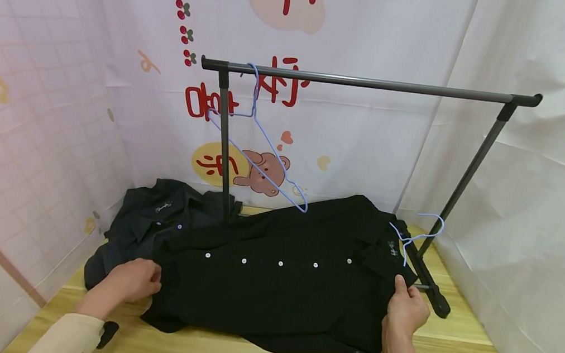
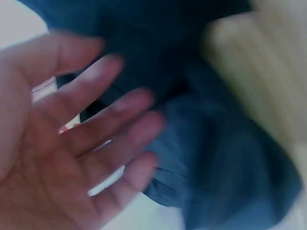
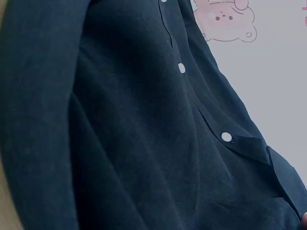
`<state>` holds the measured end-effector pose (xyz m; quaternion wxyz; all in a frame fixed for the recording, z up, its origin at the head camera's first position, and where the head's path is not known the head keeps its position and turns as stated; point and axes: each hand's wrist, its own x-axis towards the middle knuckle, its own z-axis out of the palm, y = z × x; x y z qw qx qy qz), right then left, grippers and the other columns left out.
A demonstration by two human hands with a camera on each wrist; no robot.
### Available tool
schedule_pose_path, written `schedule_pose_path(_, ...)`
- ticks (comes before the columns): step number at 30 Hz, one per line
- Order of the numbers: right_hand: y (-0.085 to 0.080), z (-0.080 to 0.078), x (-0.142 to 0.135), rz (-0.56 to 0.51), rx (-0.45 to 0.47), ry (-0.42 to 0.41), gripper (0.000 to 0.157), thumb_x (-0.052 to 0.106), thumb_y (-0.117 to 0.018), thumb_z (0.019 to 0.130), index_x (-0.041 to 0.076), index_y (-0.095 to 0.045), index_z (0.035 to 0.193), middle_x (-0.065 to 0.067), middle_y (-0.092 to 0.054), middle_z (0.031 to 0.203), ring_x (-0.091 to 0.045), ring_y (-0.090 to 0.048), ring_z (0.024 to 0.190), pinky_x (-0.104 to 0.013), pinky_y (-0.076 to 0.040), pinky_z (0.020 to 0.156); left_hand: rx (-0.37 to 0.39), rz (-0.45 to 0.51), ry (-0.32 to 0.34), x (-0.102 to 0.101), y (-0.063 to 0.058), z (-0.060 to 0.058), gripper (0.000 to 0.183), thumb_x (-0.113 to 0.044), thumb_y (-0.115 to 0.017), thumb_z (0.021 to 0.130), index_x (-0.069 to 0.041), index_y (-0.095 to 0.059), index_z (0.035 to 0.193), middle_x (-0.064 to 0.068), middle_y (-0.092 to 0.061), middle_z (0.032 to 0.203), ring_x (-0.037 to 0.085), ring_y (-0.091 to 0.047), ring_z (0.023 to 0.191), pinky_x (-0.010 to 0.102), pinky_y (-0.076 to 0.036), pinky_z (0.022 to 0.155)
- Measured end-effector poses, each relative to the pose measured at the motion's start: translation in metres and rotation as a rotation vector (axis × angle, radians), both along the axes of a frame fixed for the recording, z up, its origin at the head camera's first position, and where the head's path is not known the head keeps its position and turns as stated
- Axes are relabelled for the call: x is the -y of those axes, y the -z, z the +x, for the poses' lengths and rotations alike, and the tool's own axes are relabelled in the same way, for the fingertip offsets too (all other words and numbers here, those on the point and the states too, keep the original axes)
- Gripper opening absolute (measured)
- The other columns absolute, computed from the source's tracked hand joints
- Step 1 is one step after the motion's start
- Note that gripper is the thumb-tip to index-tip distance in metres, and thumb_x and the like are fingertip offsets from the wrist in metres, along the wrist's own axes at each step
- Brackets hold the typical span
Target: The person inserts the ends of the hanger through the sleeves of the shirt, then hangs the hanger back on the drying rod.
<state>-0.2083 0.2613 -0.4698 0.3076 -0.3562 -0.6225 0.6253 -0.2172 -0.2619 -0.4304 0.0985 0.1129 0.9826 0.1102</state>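
A black button-up shirt point(image 1: 271, 304) with white buttons lies across the table, its collar toward the right. From the collar sticks the hook of a light blue hanger point(image 1: 421, 236); the rest of this hanger is hidden by the cloth. My right hand point(image 1: 407, 311) pinches the shirt by the collar, thumb on top. In the right wrist view the shirt front point(image 3: 134, 120) fills most of the picture. Beside the shirt's hem is my left hand point(image 1: 134, 278); the left wrist view shows its fingers point(image 2: 129, 103) relaxed and spread, holding nothing.
Behind the shirt stands a dark metal clothes rack point(image 1: 371, 84), one foot point(image 1: 439, 305) showing at the right. A second light blue hanger point(image 1: 256, 93) hangs near the left end of its bar. A dark grey shirt point(image 1: 145, 218) lies crumpled at the back left. White printed curtains enclose the table.
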Motion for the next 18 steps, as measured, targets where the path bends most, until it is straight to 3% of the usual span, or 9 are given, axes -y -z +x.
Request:
schedule_pose_path(4,-0.001,0.0,-0.002,-0.006,-0.004,0.0,0.036,0.028,-0.072,0.092,0.009,-0.064,0.062,0.013,-0.044,0.056,-0.013,-0.043,0.067,-0.025,-0.036,0.061,-0.142,0.085,0.002,-0.018,-0.01,-0.03,0.013,-0.023,-0.069,0.093,-0.011,-0.067,0.087,-0.001,-0.056,0.075,0.016,-0.051,0.063,0.037,-0.043,0.058)
schedule_pose_path(6,-0.002,0.0,-0.002,-0.014,0.0,-0.006,0.031,0.029,-0.072,0.092,0.007,-0.07,0.07,0.015,-0.048,0.059,-0.015,-0.045,0.074,-0.026,-0.038,0.067,-0.183,0.133,-0.009,-0.027,-0.016,-0.047,0.021,-0.027,-0.068,0.094,-0.006,-0.069,0.101,0.004,-0.063,0.084,0.021,-0.057,0.072,0.042,-0.048,0.065)
schedule_pose_path(9,-0.002,0.0,-0.003,-0.008,0.007,-0.006,0.033,0.03,-0.072,0.093,0.001,-0.07,0.076,0.015,-0.049,0.061,-0.018,-0.044,0.078,-0.029,-0.037,0.07,-0.209,0.203,-0.043,-0.037,-0.024,-0.071,0.042,-0.032,-0.064,0.097,0.001,-0.062,0.122,0.018,-0.066,0.105,0.033,-0.063,0.091,0.053,-0.05,0.08)
schedule_pose_path(12,-0.001,-0.002,-0.003,0.019,0.016,-0.009,0.036,0.03,-0.071,0.093,-0.004,-0.07,0.079,0.013,-0.048,0.061,-0.019,-0.043,0.077,-0.029,-0.036,0.068,-0.219,0.283,-0.079,-0.046,-0.032,-0.094,0.056,-0.036,-0.058,0.101,0.006,-0.051,0.136,0.028,-0.06,0.123,0.042,-0.058,0.11,0.059,-0.046,0.092)
schedule_pose_path(18,0.0,-0.005,-0.006,0.078,0.033,-0.011,0.044,0.029,-0.072,0.092,0.003,-0.057,0.06,0.007,-0.037,0.055,-0.017,-0.039,0.064,-0.027,-0.032,0.057,-0.225,0.475,-0.156,-0.071,-0.055,-0.132,0.068,-0.04,-0.05,0.104,0.005,-0.03,0.151,0.03,-0.049,0.139,0.045,-0.049,0.127,0.059,-0.038,0.104)
